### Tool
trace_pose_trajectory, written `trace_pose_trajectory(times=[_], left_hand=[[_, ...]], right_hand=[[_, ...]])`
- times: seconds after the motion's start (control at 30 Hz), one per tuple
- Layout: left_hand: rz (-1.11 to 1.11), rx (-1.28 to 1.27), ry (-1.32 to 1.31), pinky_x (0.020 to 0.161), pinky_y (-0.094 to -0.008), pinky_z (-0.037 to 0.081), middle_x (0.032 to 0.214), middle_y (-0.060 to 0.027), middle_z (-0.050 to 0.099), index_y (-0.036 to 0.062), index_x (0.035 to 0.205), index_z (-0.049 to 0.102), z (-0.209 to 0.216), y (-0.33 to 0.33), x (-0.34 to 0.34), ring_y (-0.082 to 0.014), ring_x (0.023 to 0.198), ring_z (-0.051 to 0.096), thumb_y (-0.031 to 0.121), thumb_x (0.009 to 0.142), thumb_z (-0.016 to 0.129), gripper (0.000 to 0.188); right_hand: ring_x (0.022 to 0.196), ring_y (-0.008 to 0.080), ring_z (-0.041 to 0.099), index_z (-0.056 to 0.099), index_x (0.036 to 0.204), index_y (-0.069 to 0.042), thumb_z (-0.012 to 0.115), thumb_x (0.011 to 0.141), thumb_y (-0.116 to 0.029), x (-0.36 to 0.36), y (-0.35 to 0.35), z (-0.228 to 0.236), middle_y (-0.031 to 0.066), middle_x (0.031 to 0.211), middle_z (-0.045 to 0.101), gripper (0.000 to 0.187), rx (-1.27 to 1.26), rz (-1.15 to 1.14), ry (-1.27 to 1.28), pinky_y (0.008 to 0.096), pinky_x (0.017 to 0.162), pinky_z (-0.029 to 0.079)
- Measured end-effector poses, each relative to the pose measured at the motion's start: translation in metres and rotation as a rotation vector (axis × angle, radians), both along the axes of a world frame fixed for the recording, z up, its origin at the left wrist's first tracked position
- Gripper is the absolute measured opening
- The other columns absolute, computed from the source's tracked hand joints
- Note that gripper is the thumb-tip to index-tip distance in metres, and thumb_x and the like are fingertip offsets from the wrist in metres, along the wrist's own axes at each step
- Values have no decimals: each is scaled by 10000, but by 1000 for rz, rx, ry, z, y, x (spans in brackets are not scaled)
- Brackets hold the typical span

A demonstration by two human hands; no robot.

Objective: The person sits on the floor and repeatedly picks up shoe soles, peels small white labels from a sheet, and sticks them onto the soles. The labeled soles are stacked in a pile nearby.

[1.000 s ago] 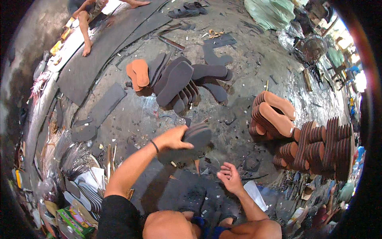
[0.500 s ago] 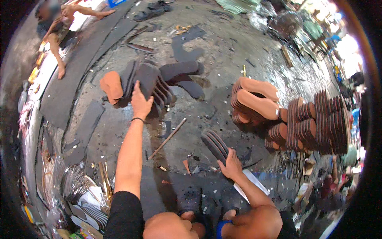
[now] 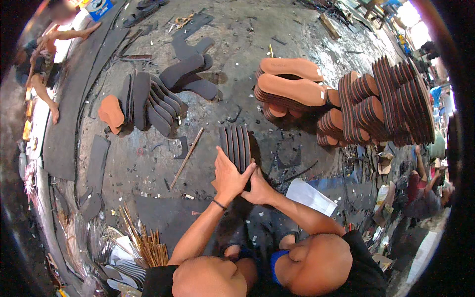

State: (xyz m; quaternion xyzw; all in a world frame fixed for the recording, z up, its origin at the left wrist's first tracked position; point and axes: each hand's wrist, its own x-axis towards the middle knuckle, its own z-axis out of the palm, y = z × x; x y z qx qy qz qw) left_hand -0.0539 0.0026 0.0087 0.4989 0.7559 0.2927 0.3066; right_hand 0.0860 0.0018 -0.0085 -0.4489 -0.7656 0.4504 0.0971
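White label (image 3: 322, 95), illegible, on tan sole (image 3: 290, 90); dark soles (image 3: 237, 146) in both hands (image 3: 230, 179) (image 3: 260, 189)

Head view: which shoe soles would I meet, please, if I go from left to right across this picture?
Small orange-brown soles → dark grey sole pile → held bundle of dark soles → tan-topped flat sole stack → crosswise sole stacks
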Motion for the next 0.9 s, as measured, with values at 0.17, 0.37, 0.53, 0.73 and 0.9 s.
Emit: trace_pose_trajectory(times=[0.17, 0.37, 0.53, 0.73, 0.9], left_hand=[[49, 47, 235, 1115, -467, 302, 1405, -355, 344, -152, 1440, 153, -17, 9, 4, -471, 1318, 343, 342, 665, 791, 1120], [85, -68, -916, 993, -382, 439, 1276, -181, 539, -76, 1430, 320, -19, -3, -10, -259, 1130, 555, 208, 746, 692, 829], [-22, -251, -584, 974, -374, 456, 1257, -161, 554, -43, 1431, 396, -40, -31, 1, -259, 1098, 584, 221, 801, 639, 725], [-178, 128, 135, 977, -394, 451, 1320, -203, 484, -23, 1367, 461, 0, -22, 5, -307, 1178, 525, 286, 839, 693, 655], [-164, -410, -1112, 869, -326, 459, 1200, -59, 624, -13, 1308, 512, 46, -18, -5, -180, 1013, 596, 342, 1011, 509, 463]], right_hand=[[1193, 436, 495, 411, 1342, 63, 717, 808, -339, 30, 3, 8, 276, 1299, 478, 735, -98, 71, -31, 452, 1019, 423], [1115, 412, 541, 534, 1265, -58, 665, 843, -202, 193, 15, 41, 195, 1187, 584, 464, 205, -238, -464, 485, 962, 440], [1005, 389, 587, 557, 1217, -71, 680, 831, -198, 234, -30, 1, 177, 1111, 605, 425, 177, -164, -402, 477, 874, 467], [766, 299, 622, 651, 905, -84, 683, 820, -114, 222, -8, 28, 103, 917, 632, 96, 341, -479, -123, 411, 717, 489], [810, 265, 613, 653, 920, -107, 715, 773, -94, 159, 26, 98, 48, 902, 622, 159, 933, -308, 88, 392, 733, 488]])
